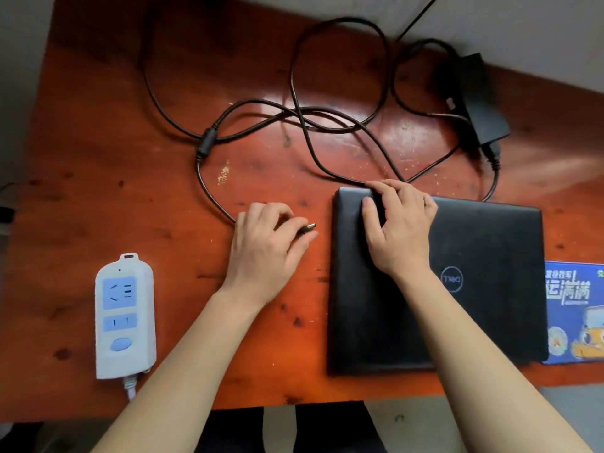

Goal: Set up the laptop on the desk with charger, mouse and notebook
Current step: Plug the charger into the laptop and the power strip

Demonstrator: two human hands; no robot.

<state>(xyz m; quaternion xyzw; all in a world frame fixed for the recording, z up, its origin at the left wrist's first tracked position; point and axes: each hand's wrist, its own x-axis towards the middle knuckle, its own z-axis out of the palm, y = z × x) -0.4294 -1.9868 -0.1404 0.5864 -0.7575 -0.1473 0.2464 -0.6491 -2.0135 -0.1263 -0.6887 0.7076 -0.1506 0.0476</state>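
Observation:
A closed black laptop [474, 289] lies flat on the orange-brown wooden desk [98, 191], right of centre. My right hand [397, 230] rests on its far left corner, fingers curled over the back edge. My left hand [266, 243] pinches the charger's barrel plug [309, 227], whose metal tip points at the laptop's left side, a short gap away. The black charger cable [307, 125] loops loosely across the far desk to the charger brick [480, 99] at the far right.
A white and blue power strip [124, 317] lies near the front left of the desk, its cord running off the front edge. A blue printed pad or notebook [575, 315] sticks out from under the laptop's right side. The desk's front edge is close to my body.

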